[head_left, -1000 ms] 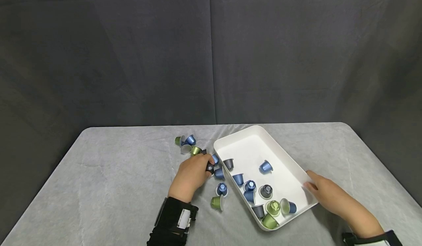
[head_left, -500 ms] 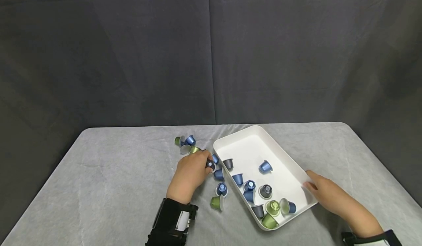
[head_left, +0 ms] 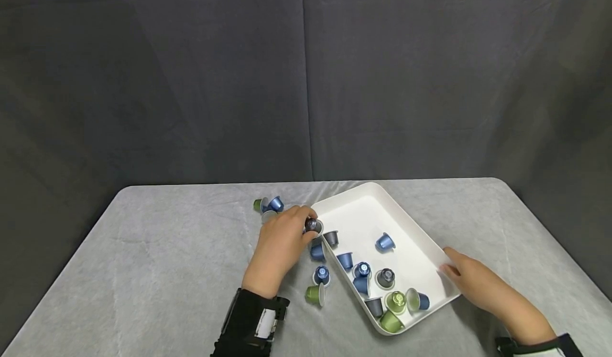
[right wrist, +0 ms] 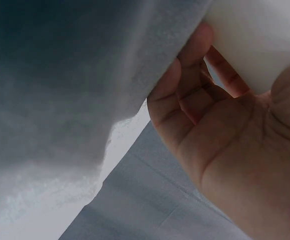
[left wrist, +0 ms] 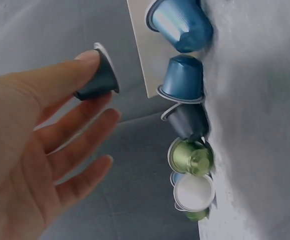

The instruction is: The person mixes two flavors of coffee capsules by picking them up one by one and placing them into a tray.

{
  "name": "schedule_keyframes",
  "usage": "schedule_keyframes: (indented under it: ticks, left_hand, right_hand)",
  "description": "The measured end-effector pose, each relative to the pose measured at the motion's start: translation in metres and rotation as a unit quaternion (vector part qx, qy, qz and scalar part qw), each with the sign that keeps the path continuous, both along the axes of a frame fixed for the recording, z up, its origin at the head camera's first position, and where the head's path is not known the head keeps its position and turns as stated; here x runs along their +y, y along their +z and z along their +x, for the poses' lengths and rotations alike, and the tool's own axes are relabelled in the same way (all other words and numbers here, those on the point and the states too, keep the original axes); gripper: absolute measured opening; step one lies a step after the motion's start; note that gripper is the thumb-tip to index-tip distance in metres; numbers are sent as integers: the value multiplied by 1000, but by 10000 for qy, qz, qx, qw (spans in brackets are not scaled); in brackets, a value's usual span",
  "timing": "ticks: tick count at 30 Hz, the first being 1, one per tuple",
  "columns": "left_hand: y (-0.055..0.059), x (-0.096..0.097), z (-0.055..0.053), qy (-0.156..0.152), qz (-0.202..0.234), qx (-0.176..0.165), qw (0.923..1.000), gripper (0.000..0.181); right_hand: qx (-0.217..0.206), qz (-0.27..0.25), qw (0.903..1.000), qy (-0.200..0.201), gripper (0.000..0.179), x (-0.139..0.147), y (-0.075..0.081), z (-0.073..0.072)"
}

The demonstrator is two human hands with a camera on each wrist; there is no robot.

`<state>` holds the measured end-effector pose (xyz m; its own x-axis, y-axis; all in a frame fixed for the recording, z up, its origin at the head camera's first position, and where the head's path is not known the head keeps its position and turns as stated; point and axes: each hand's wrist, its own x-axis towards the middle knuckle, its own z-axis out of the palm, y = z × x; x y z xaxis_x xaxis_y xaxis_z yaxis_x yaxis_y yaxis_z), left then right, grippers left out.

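Observation:
In the head view my left hand (head_left: 279, 243) pinches a dark coffee capsule (head_left: 312, 225) beside the left wall of a white tray (head_left: 363, 208). The left wrist view shows that dark capsule (left wrist: 102, 77) between thumb and index finger, off the table, the other fingers loosely bent. My right hand (head_left: 478, 282) grips the tray's right edge, thumb over the rim; in the right wrist view the fingers (right wrist: 174, 107) curl by the tray wall (right wrist: 254, 40). Blue, green and dark capsules lie inside the tray, mostly toward its near end, including a green capsule (head_left: 396, 301).
Loose capsules lie left of the tray: a blue capsule (head_left: 322, 275), a green capsule (head_left: 314, 294) and a far group with another blue capsule (head_left: 276, 203). They form a row along the grey-covered table (head_left: 158, 272) in the left wrist view. A dark cloth (head_left: 215, 81) hangs behind.
My left hand has lifted the dark capsule and moved slightly away from me and right, up to the tray's left rim. My right hand and the tray stay where they were.

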<state>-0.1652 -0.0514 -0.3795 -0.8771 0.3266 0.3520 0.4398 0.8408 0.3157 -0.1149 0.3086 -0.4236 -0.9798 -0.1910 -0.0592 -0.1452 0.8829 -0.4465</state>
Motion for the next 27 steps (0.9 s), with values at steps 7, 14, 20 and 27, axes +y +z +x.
schedule_keyframes:
  ticks: [7,14,20,27]
  left_hand:
    - [0,13,4,-260,-226,316,9989,32]
    - [0,28,11,-688,-400,258,9965,30]
    - [1,35,15,-1034,-624,146,9926,32]
    - [-2,53,23,-1336,-1082,413,9842,29]
  right_hand:
    - [-20,22,10000,-30,14,2,0,-1]
    - [-73,22,10000,-44,14,1,1,-1]
    - [-62,38,10000,-62,15,1,1,-2]
    - [-47,38,10000,-16,11,1,0,-1]
